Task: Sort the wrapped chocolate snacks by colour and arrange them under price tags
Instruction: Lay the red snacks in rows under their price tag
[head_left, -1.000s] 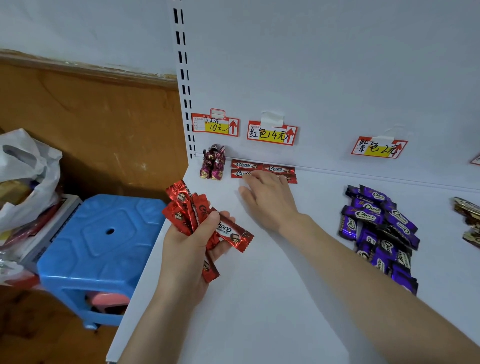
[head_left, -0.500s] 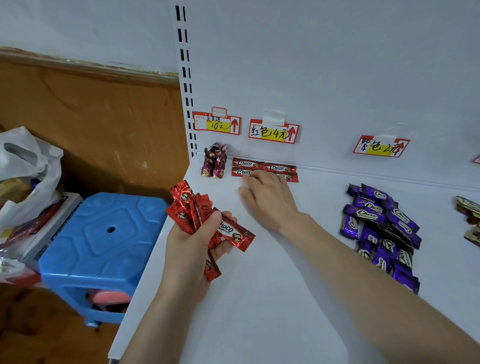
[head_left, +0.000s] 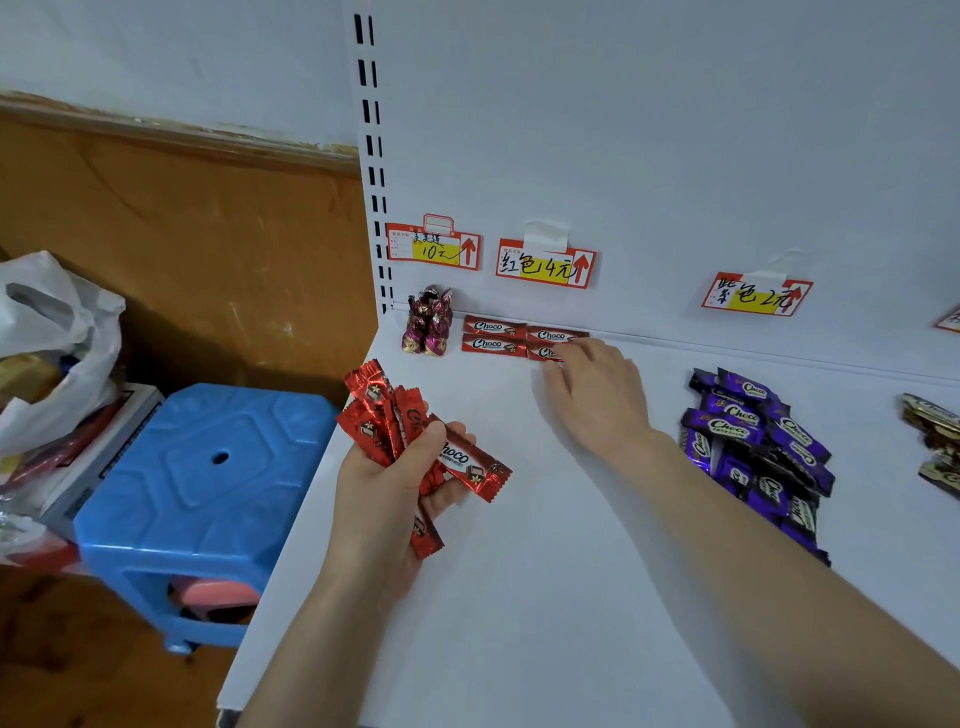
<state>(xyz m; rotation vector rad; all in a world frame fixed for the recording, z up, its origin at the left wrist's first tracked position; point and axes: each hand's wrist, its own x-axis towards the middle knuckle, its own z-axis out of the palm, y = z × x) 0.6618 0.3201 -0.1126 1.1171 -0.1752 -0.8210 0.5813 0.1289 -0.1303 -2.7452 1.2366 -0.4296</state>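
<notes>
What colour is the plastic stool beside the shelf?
The stool is blue; the head view shows it best.

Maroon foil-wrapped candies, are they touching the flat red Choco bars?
Apart. Head view shows white shelf between maroon foil-wrapped candies and flat red Choco bars.

Even, soft light (faint shadows under arms); sharp centre, wide-angle bowing at edges.

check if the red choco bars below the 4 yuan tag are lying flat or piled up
Flat: the red foil-wrapped Choco bars lie label-up, side by side in two rows on the white shelf, none atop another.
</notes>
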